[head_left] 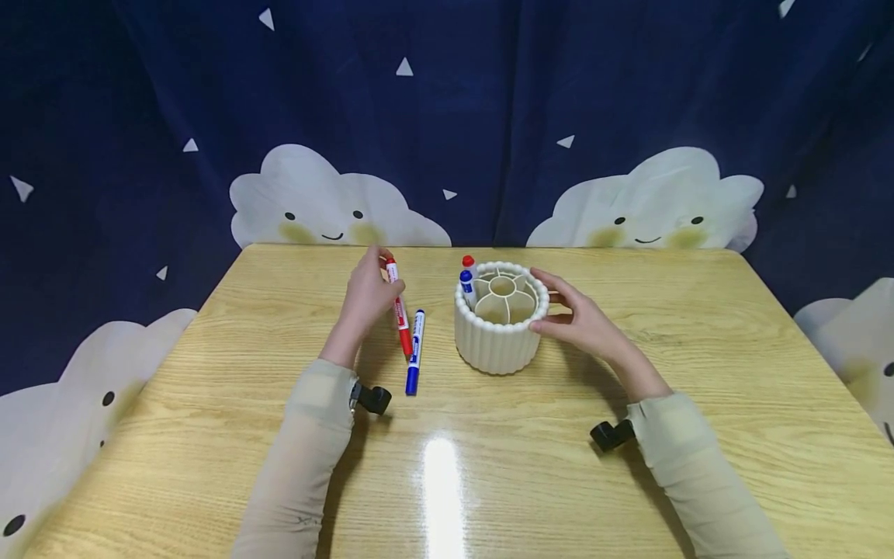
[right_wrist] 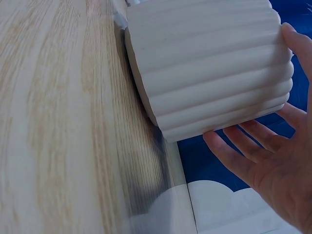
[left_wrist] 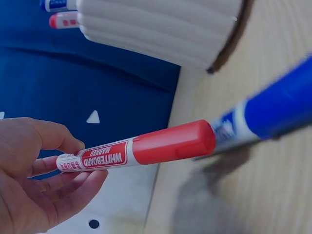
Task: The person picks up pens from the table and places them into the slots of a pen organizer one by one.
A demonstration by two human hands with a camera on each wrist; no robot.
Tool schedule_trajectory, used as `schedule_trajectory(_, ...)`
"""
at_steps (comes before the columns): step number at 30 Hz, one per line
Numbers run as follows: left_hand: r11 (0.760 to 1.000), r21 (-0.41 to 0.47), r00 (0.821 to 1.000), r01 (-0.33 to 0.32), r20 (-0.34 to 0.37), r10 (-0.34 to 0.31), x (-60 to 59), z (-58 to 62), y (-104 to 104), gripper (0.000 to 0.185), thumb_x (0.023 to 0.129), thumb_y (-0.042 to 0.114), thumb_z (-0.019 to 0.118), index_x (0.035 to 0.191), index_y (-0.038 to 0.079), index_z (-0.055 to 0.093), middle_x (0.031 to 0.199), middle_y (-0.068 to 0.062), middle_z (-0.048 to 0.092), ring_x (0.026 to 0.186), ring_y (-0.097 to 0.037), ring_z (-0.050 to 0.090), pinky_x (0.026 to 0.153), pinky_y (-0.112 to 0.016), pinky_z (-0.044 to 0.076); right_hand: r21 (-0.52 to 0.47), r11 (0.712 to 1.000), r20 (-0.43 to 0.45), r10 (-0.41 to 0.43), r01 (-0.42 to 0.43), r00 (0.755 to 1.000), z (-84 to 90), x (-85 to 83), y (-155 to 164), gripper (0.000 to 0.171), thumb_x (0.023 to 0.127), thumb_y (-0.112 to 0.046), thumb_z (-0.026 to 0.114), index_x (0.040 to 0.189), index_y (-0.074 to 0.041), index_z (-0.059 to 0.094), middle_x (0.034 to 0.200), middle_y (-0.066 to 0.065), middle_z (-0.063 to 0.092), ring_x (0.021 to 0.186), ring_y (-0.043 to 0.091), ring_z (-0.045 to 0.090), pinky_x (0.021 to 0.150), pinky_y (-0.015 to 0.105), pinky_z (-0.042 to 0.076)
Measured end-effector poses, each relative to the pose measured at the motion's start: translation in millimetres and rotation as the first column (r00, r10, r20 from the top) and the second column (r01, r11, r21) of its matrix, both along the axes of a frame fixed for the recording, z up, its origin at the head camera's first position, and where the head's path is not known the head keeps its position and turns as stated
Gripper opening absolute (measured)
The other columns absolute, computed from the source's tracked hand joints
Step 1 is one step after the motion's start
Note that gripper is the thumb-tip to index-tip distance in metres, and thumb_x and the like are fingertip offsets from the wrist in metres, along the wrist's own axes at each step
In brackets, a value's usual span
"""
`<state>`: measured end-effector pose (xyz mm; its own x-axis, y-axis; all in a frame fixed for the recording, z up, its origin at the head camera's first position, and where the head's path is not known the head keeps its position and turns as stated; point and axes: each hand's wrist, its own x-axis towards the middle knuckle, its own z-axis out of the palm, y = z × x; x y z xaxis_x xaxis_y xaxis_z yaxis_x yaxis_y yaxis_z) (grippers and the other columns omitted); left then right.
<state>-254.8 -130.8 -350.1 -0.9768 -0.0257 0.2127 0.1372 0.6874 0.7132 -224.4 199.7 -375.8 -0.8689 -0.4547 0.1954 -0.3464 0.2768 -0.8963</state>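
A wooden table stands before a cloud-patterned navy curtain.

Left hand: lower left of frame, thumb and fingers pinching the white barrel end of a marker.
Red marker: held off the surface, nearly level, red cap pointing right; label reads "WHITEBOARD MARKER", seen upside down.
Blue marker: lying on the desk, blurred, close behind the red cap; whether they touch is unclear.
Desk: pale wood grain, right half of frame; dark shadow below the red cap.
Ribbed holder: cream, fluted wall, top of frame, standing on the desk.
Two marker ends: one blue, one red, poking past the holder at top left.
Backdrop: dark blue cloth with white triangles.
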Motion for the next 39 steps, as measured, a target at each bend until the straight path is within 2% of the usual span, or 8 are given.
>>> schedule_trajectory(7, 0.999, 0.037, 0.994, 0.007, -0.11, -0.003, -0.2, 17.5, 7.8, 0.037, 0.077, 0.004, 0.061, 0.11, 0.005, 0.046, 0.099, -0.013, 0.056, 0.07, -0.022, 0.055, 0.06, -0.029, 0.046, 0.001, 1.0, -0.002, 0.0, 0.0, 1.0, -0.2, -0.2, 0.8, 0.076, 0.079, -0.011, 0.07, 0.142, -0.021, 0.03, 0.141, 0.005, 0.036, 0.117, 0.02, 0.044, 0.088, 0.029, 0.049)
schedule_trajectory(15, 0.995, 0.09, 0.976, 0.034, -0.216, -0.014, 4.2, 34.7, 17.8, 0.038, 0.079, 0.004, 0.063, 0.113, 0.006, 0.046, 0.104, -0.011, 0.057, 0.076, -0.021, 0.059, 0.062, -0.031, 0.05, -0.003, 1.0, -0.001, 0.002, -0.002, 1.0, -0.1, -0.1, 0.3, 0.076, 0.078, -0.011, 0.07, 0.142, -0.021, 0.03, 0.14, 0.005, 0.036, 0.116, 0.019, 0.044, 0.087, 0.029, 0.049)
schedule_trajectory(19, 0.992, 0.116, 0.954, 0.05, -0.301, -0.013, 6.1, 42.9, 22.7, 0.04, 0.08, 0.004, 0.063, 0.116, 0.006, 0.047, 0.107, -0.012, 0.057, 0.077, -0.022, 0.06, 0.064, -0.031, 0.05, -0.001, 1.0, -0.005, -0.001, 0.001, 1.0, 0.5, 0.3, 0.1, 0.076, 0.078, -0.01, 0.07, 0.142, -0.021, 0.03, 0.14, 0.005, 0.036, 0.115, 0.017, 0.045, 0.088, 0.031, 0.049)
schedule_trajectory(25, 0.992, 0.094, 0.905, 0.085, -0.424, -0.037, 6.5, 54.4, 29.8, 0.039, 0.082, 0.006, 0.064, 0.118, 0.005, 0.048, 0.108, -0.013, 0.054, 0.079, -0.021, 0.06, 0.069, -0.028, 0.053, 0.004, 1.0, -0.01, 0.002, -0.002, 1.0, 0.1, 1.1, -0.1, 0.077, 0.079, -0.011, 0.07, 0.142, -0.02, 0.029, 0.141, 0.006, 0.036, 0.116, 0.018, 0.045, 0.087, 0.027, 0.048)
schedule_trajectory(31, 0.991, 0.067, 0.883, 0.112, -0.464, -0.069, 6.4, 61.3, 36.4, 0.04, 0.083, 0.009, 0.065, 0.119, 0.005, 0.049, 0.107, -0.012, 0.054, 0.079, -0.018, 0.06, 0.07, -0.026, 0.054, -0.008, 1.0, -0.013, 0.003, -0.003, 1.0, -1.8, 2.9, 0.8, 0.077, 0.078, -0.009, 0.07, 0.142, -0.017, 0.029, 0.14, 0.008, 0.037, 0.113, 0.013, 0.046, 0.087, 0.028, 0.049)
schedule_trajectory(39, 0.989, 0.056, 0.832, 0.139, -0.549, -0.086, 4.5, 79.0, 47.0, 0.04, 0.082, 0.013, 0.066, 0.118, 0.006, 0.048, 0.104, -0.011, 0.053, 0.076, -0.016, 0.059, 0.068, -0.023, 0.053, -0.018, 1.0, -0.016, 0.001, -0.002, 1.0, -0.7, 2.4, 0.3, 0.076, 0.079, -0.01, 0.07, 0.142, -0.019, 0.03, 0.139, 0.008, 0.037, 0.114, 0.017, 0.046, 0.086, 0.026, 0.049)
